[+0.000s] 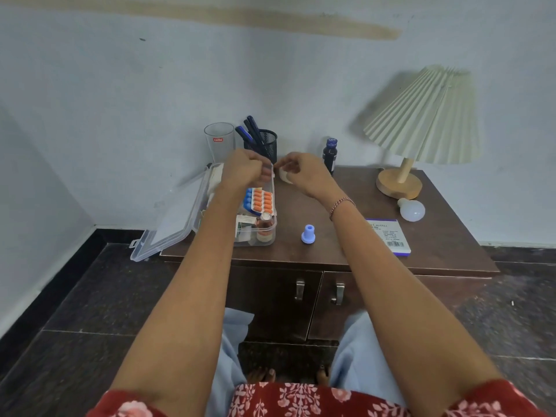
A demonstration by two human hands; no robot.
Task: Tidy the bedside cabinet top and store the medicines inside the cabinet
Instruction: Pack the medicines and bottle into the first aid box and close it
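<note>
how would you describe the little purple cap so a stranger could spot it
Look at the brown bedside cabinet with the pleated lamp. Near its top's front edge, between the clear plastic box and the white barcoded carton, stands a small cap. It alone is pale purple, with a flared base.

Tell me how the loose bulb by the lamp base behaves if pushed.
The light bulb lies on its side on the cabinet top, round end free, so it will probably roll in a curve. It looks light for its size, so a nudge should move it. Its shell may crack if it falls.
</note>
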